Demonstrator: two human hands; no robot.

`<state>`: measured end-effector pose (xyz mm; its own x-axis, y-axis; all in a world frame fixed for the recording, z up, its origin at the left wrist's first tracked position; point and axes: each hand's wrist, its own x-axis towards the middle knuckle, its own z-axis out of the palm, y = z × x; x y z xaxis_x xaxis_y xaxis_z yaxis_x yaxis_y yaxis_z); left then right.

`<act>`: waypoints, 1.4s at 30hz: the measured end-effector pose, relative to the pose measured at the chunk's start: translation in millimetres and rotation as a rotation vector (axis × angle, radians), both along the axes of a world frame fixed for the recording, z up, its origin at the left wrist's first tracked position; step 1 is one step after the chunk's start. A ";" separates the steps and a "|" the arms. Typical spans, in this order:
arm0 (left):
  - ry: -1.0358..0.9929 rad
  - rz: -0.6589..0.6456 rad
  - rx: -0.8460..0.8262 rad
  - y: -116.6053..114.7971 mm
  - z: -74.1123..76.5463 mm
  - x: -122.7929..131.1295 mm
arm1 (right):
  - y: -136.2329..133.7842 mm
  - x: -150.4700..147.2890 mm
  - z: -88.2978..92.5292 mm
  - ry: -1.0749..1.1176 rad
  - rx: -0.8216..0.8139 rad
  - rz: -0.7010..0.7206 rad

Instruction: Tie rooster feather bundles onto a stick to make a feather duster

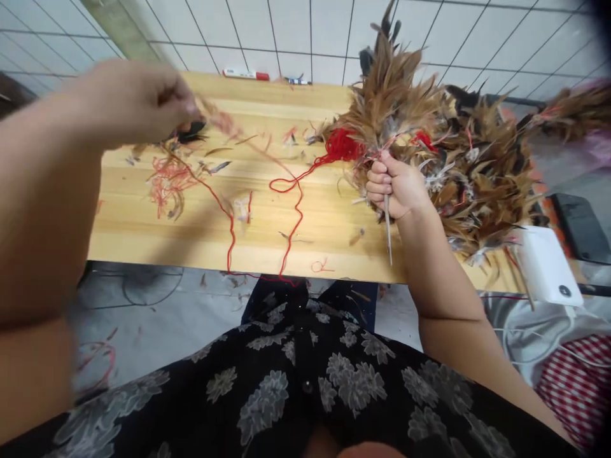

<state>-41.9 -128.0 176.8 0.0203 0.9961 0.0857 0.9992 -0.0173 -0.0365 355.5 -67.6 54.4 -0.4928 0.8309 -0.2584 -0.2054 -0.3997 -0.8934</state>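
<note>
My right hand [398,184] is wrapped round a thin stick [388,235] at the base of a brown feather bundle [394,89]. At the upper left, my left hand [157,102] is blurred, its fingers pinched together, with a smeared pinkish strand trailing right from it; what it pinches is too blurred to make out. Red yarn [299,210] winds across the wooden table [143,248] and over its front edge. A red yarn clump [344,145] lies left of my right hand.
A large pile of brown feathers [496,184] covers the table's right side. Beside it are a white device [548,267] with cables and a dark phone [586,228]. A red-and-white marker [245,74] lies by the tiled wall [329,32]. Pink thread scraps [167,184] lie at left.
</note>
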 end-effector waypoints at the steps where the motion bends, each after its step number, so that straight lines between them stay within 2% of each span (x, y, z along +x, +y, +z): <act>1: 0.036 0.120 -0.045 -4.2 -15.0 0.8 | -2.7 -2.5 0.7 -0.002 0.013 0.008; 3: 0.094 0.231 -0.092 -8.2 -39.7 -6.4 | -9.6 -9.0 3.1 -0.018 0.032 0.005; 5: 0.127 0.244 -0.115 -7.6 -56.8 -23.1 | -16.7 -16.1 6.1 -0.048 0.042 -0.026; 9: 0.124 0.270 -0.110 -3.0 -73.8 -49.7 | -24.3 -26.4 9.2 -0.100 0.022 -0.100; 12: 0.090 0.372 -0.167 -5.8 -73.8 -43.8 | -22.3 -27.9 4.6 -0.104 0.006 -0.152; 15: 0.187 0.463 -0.247 -14.9 -65.0 -29.7 | -15.6 -23.3 -5.5 -0.134 0.038 -0.154; 17: 0.253 0.532 -0.228 -21.2 -57.9 -26.2 | -11.0 -18.7 -12.2 -0.156 0.071 -0.133; 21: 0.274 0.673 -0.157 -29.4 -49.3 -38.6 | -7.8 -14.9 -16.3 -0.138 0.099 -0.128; 24: 0.294 0.661 -0.220 -35.2 -49.7 -52.6 | -10.9 -18.2 -12.8 -0.120 0.098 -0.144; 26: 0.286 0.594 -0.189 -40.9 -53.5 -55.4 | -13.1 -20.6 -11.1 -0.114 0.112 -0.159; 28: 0.207 0.413 -0.064 -48.3 -60.0 -47.8 | -13.8 -21.3 -11.4 -0.106 0.133 -0.164; 31: -0.058 -0.057 0.039 -61.6 -74.9 -14.3 | -12.2 -20.0 -14.5 -0.128 0.151 -0.147; 34: -0.228 -0.573 -0.096 -74.2 -98.1 30.1 | -11.0 -19.2 -16.6 -0.156 0.153 -0.138; 35: -0.232 -0.697 -0.147 -77.2 -107.6 42.7 | -11.3 -19.6 -16.6 -0.155 0.154 -0.137; 37: -0.217 -0.820 -0.210 -80.0 -127.1 61.0 | -13.6 -21.7 -15.2 -0.138 0.149 -0.137; 39: -0.184 -0.826 -0.244 -78.0 -143.2 70.5 | -17.3 -24.8 -12.7 -0.115 0.141 -0.153; 41: -0.157 -0.801 -0.277 -71.8 -150.4 74.6 | -21.0 -28.2 -10.0 -0.092 0.140 -0.174; 42: -0.146 -0.773 -0.306 -67.0 -149.3 75.5 | -22.4 -29.7 -8.9 -0.086 0.136 -0.184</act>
<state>33.6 -194.9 27.5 0.7153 0.6865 -0.1306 0.6967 -0.6860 0.2099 325.8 -90.0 45.5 -0.3113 0.9346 -0.1724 -0.1844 -0.2373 -0.9538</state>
